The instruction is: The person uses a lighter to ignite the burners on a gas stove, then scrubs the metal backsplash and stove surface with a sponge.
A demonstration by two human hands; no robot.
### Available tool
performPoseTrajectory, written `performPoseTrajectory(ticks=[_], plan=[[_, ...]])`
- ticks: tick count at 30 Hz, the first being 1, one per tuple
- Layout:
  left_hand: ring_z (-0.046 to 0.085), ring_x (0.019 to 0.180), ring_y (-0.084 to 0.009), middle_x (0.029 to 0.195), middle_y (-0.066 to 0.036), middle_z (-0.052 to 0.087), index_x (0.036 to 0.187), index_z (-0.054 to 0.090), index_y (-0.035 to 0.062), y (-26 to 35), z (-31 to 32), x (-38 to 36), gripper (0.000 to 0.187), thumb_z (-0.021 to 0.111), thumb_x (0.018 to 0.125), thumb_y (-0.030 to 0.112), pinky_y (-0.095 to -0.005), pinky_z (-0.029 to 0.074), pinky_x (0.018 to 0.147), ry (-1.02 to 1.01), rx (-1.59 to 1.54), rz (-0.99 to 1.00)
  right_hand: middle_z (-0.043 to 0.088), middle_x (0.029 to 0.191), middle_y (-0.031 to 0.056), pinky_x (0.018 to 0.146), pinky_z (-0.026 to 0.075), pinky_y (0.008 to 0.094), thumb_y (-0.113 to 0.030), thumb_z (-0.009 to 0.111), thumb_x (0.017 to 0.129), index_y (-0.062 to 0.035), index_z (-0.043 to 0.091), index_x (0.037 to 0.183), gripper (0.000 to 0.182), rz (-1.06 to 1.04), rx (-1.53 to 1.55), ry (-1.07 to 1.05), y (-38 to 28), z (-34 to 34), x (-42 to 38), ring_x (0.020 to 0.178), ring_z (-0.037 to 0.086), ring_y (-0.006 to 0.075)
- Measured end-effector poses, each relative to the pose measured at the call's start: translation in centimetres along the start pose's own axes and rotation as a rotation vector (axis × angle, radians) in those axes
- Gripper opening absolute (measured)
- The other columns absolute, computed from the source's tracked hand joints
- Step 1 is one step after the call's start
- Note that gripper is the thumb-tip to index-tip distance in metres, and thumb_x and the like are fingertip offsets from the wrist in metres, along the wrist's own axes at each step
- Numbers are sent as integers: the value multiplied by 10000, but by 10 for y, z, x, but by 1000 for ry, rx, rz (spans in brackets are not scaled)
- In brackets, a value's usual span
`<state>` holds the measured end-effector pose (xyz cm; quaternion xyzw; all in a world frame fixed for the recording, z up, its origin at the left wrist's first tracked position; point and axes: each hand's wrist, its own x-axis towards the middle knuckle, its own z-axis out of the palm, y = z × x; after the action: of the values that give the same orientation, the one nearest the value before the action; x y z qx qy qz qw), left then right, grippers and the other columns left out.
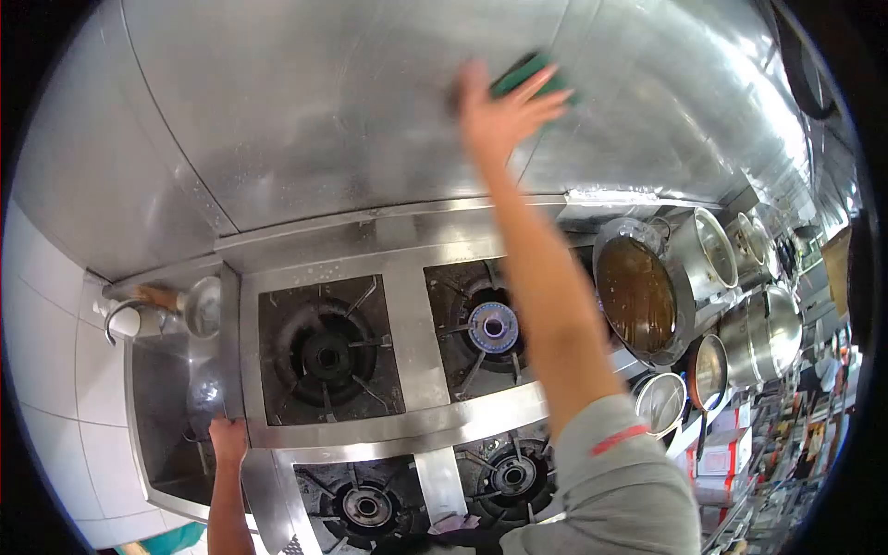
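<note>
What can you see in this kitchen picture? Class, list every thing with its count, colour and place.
scrubbing pad: one, green, pressed on the steel wall under the right hand
steel wall: one, silver, behind the stove
gas burners: four, dark, in the stove top
sink: one, steel, left of the stove
tap: one, white and silver, above the sink
wok: one, brown liquid inside, right of the burners
stock pots: several, silver, far right
left hand: on the stove's left edge
right hand: raised, holding the pad
</note>
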<state>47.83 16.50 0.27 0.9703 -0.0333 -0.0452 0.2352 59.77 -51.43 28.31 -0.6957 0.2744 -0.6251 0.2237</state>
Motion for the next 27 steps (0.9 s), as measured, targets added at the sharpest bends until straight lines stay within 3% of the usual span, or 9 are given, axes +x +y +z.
performPoseTrajectory(ticks=[2, 3, 7, 8, 10, 15, 20, 22, 27], plan=[[705, 917, -525, 884, -306, 725, 1020, 708, -54, -6, 2, -2, 256, 588, 845, 89, -529, 562, 775, 7, 165, 94, 63, 1659, 474, 1182, 209, 781, -790, 668, 857, -84, 164, 1702, 1211, -229, -109, 133, -13, -14, 114, 1512, 81, 705], [702, 922, -527, 899, -306, 727, 1044, 706, -52, -3, 2, -1, 269, 589, 846, 88, -525, 563, 788, 13, 48, 29, 152, 1727, 333, 1290, 145, 614, -699, 616, 950, -81, 288, 1683, 1013, -245, -293, 144, -46, -29, 151, 1605, 106, 515], [754, 898, -478, 801, -326, 700, 917, 697, -120, 19, -4, -2, 304, 645, 792, 152, -513, 546, 718, 78, -89, -62, 108, 1723, 362, 1284, 138, 642, -766, 648, 892, -69, 253, 1691, 1131, -357, -166, 174, -72, -36, 199, 1610, 54, 525], [754, 898, -478, 801, -326, 700, 917, 697, -120, 28, -8, -3, 304, 645, 792, 152, -513, 546, 718, 70, -87, -60, 108, 1723, 362, 1284, 138, 642, -766, 648, 892, -69, 253, 1691, 1131, -355, -175, 172, -51, -33, 184, 1610, 54, 525], [722, 1030, -474, 1013, -307, 735, 1122, 699, -46, 43, -17, -6, 321, 591, 852, 90, -491, 556, 872, -46, 4, -170, 75, 1656, 477, 1201, 159, 776, -750, 664, 887, -70, 191, 1695, 1157, -352, -99, 109, 18, -23, 112, 1524, 76, 691], [741, 992, -469, 950, -315, 730, 1072, 701, -63, 22, -7, -2, 301, 601, 853, 118, -490, 555, 835, -14, -37, -120, -11, 1653, 490, 1218, 97, 762, -808, 687, 840, -25, 74, 1702, 1317, -30, -212, -390, 139, -32, -141, 1555, 3, 652], [744, 931, -488, 860, -320, 717, 1017, 705, -78, 31, -14, -5, 292, 620, 856, 151, -506, 552, 772, -9, -16, -97, 5, 1695, 428, 1233, 92, 741, -835, 658, 841, -34, 77, 1704, 1312, -316, -85, -241, 52, -40, 12, 1579, -37, 606], [743, 944, -484, 866, -315, 720, 1009, 708, -80, 30, -15, -4, 294, 629, 856, 158, -506, 551, 762, -43, 6, -91, 108, 1725, 358, 1275, 128, 665, -755, 639, 906, -73, 237, 1694, 1117, -309, -261, -120, 7, -51, 77, 1603, 50, 544], [747, 923, -476, 863, -312, 721, 995, 710, -79, 43, -14, -6, 283, 627, 846, 147, -490, 553, 747, 41, -69, -73, -23, 1676, 457, 1260, 107, 687, -825, 622, 875, 11, 102, 1687, 1276, -86, -99, 32, 77, -40, 92, 1576, -8, 609]])
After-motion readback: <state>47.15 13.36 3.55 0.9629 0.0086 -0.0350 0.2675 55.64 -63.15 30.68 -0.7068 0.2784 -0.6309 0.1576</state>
